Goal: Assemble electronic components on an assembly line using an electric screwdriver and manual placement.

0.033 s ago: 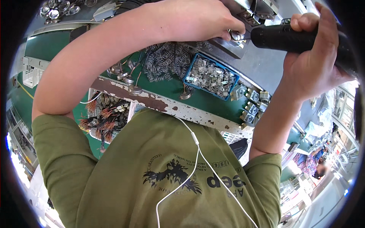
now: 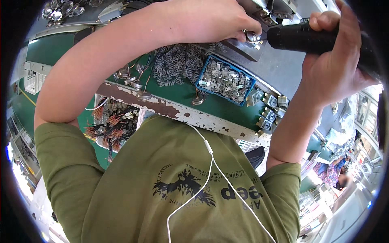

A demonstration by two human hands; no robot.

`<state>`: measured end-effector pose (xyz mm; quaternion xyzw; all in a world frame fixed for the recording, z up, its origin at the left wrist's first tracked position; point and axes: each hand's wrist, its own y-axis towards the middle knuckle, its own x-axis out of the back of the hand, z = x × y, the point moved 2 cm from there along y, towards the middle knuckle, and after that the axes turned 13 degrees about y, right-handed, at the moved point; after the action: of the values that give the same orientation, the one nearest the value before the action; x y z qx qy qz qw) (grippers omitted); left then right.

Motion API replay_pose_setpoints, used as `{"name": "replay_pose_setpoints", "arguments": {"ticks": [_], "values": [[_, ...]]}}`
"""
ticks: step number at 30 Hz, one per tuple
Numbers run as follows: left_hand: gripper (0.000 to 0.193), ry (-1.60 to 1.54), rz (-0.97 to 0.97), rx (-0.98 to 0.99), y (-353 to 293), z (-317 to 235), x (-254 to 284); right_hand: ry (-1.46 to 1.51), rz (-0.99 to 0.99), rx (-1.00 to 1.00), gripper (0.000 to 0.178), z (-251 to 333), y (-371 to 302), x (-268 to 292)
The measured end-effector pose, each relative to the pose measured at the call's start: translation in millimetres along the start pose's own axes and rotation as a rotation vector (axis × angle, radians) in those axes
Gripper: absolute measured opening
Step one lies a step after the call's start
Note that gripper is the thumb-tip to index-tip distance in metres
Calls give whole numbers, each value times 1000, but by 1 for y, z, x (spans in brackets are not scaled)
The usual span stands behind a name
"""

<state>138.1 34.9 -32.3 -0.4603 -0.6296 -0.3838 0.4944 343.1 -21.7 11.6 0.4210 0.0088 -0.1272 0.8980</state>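
My left hand [image 2: 229, 20] reaches across the bench top, its thumb and fingers pinched on a small round metal part [image 2: 253, 37]. That part rests at a grey metal block [image 2: 242, 50], with a brass-coloured piece beside it. In my right hand [image 2: 330, 79] lies a black cylindrical power screwdriver [image 2: 298, 39], held level with the fingers wrapped round it. Its thin bit points left at the round part; whether the two touch is too small to tell.
A blue tray [image 2: 221, 97] of small metal clips sits on the green bench near a heap of springs [image 2: 178, 67]. Several square metal pieces [image 2: 267, 114] stand to its right. Wired round parts [image 2: 143, 95] lie along the chipped bench edge [image 2: 178, 111]. Below is a bin of wire bundles [image 2: 115, 125].
The screwdriver's front end has risen very slightly in the picture. My left hand stays pinched on the round metal part.
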Motion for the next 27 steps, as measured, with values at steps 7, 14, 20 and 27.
{"name": "replay_pose_setpoints", "arguments": {"ticks": [7,14,20,27], "values": [[27,-1,1,-7,4,-7,2,0,-89,-23,8,-18,-8,27],[24,288,-317,9,-6,-44,-17,36,-161,-3,10,22,-7,85],[9,271,-221,-141,-7,-86,-63,110,-164,72,13,42,1,31],[10,64,-290,-156,-8,-84,-63,173,-189,208,17,29,40,11]]}}
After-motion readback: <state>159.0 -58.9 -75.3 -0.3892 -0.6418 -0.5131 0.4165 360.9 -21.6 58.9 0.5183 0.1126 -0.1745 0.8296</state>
